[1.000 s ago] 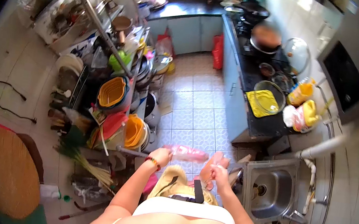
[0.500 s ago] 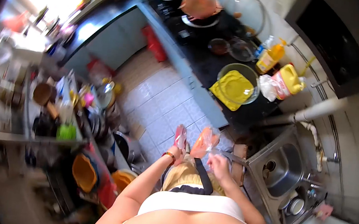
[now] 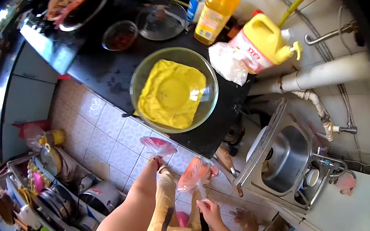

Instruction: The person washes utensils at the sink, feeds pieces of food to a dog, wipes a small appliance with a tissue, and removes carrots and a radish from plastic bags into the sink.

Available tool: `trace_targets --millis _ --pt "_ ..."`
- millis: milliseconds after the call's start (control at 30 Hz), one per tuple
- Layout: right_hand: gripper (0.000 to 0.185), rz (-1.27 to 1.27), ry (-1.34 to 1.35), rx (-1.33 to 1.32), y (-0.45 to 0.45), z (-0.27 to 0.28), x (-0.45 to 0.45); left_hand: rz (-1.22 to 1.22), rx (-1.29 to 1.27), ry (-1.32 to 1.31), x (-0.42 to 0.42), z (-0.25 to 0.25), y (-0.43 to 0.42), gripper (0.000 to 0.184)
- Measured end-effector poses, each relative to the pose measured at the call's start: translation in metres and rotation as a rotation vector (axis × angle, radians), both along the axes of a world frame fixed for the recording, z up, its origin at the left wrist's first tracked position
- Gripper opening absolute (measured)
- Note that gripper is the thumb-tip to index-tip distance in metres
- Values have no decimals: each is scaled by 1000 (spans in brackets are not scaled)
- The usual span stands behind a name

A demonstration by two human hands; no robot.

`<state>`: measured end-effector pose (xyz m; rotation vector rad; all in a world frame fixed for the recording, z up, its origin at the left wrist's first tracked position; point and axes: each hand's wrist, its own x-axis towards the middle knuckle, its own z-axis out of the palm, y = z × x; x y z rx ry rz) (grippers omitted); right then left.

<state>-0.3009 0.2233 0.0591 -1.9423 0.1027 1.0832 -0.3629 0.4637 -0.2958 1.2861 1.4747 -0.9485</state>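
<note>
My left hand (image 3: pixel 158 163), with a beaded bracelet at the wrist, reaches forward close to the counter's front edge. It is closed on a clear plastic bag (image 3: pixel 158 146) with something red inside. Nearer my body, my right hand (image 3: pixel 210 212) pinches the gathered neck of another clear plastic bag (image 3: pixel 193 173). Orange, elongated contents, whose kind I cannot make out, fill this second bag. Both bags hang above the tiled floor. On the black counter (image 3: pixel 105 73) before me stands a large glass bowl (image 3: pixel 214 93), with a yellow cloth (image 3: pixel 171 94) showing through it.
An orange bottle (image 3: pixel 216 13), a yellow jug (image 3: pixel 261 41) and a white plastic bag (image 3: pixel 230 63) stand behind the bowl. A glass lid (image 3: pixel 160 22) lies farther left. To the right is a steel sink (image 3: pixel 287 160). A crowded rack (image 3: pixel 46 195) is at lower left.
The view has swung closer to the counter, so the bowl looks larger. My left hand has stretched forward with its bag. My right hand still holds the orange-filled bag low.
</note>
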Motion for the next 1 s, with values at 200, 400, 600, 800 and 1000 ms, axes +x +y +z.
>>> trace_targets --millis 200,400,600,800,1000 --pt "24 -181 66 -117 -20 -49 7 -254 61 -101 25 -97 11 19" --pt "26 -250 56 -83 -25 -41 -5 -813 178 -345 -25 -151 -7 16" --pt "25 -187 51 69 -34 16 -11 -532 95 -1070 -15 146 -73 33" --pt "31 -43 222 504 -34 144 10 -818 493 -1214 -10 349 -132 35" --pt "35 325 -191 692 -62 229 85 -399 678 -1393 -8 427 -139 12"
